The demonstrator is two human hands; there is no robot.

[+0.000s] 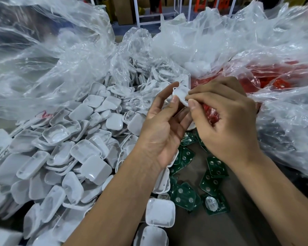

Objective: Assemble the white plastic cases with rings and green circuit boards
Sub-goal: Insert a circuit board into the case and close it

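Note:
A white plastic case is held up at the centre of the view between both hands. My left hand pinches its left edge with thumb and forefinger. My right hand pinches its right edge with curled fingers. Below the hands, several green circuit boards lie loose on the dark table. One board carries a white disc. A big heap of white cases covers the left side. No loose ring can be made out.
Crumpled clear plastic bags rise behind and to the right. One bag on the right holds red parts. Two white cases lie at the front between my forearms. A white frame stands far back.

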